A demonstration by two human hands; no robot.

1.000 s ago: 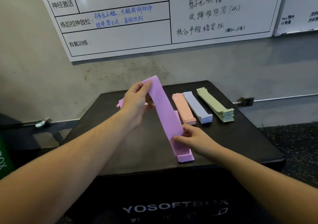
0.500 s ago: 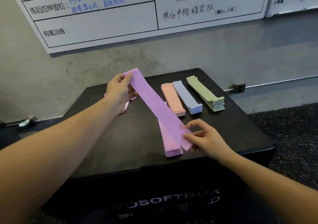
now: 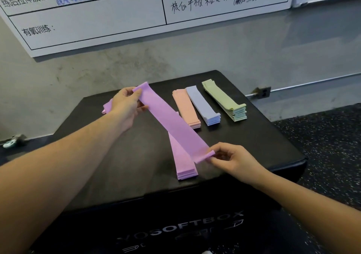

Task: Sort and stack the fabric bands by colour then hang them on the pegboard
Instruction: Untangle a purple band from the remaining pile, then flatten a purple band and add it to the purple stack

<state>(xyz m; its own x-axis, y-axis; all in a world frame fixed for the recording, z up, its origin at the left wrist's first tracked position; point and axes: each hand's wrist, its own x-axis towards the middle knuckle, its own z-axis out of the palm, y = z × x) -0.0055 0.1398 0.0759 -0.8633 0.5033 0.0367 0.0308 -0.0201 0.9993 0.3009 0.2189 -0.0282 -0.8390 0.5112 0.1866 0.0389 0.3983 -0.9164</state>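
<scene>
- The left hand [image 3: 125, 105] has its grip closed on the far end of a purple band [image 3: 172, 121]: the thumb lies on top of the fabric and the fingers curl under it, above the far left part of the black soft box [image 3: 136, 175] that serves as the table.
- The right hand [image 3: 232, 159] pinches the near end of the same band between thumb and fingertips, the other fingers loosely bent, just above the box top near its front edge.
- The band is stretched flat between the two grips, its long axis running on a diagonal from the far left toward the near right, held clear of the surface.
- The left forearm comes in from the lower left, the right forearm from the lower right; the wrists are well apart.
- Under the held band lies a purple stack [image 3: 183, 162], its long axis running from far to near and its near end close to the front edge; the held band crosses over it at an angle.
- A bit of purple fabric [image 3: 107, 107] shows behind the left hand.
- Toward the far right corner lie three more stacks side by side, all with the long axis slanting far-left to near-right: a peach stack [image 3: 185, 107], a lavender-blue stack [image 3: 203, 105], and a green stack [image 3: 224, 99] nearest the right edge.
- A whiteboard [image 3: 97, 29] with handwriting hangs on the wall behind.
</scene>
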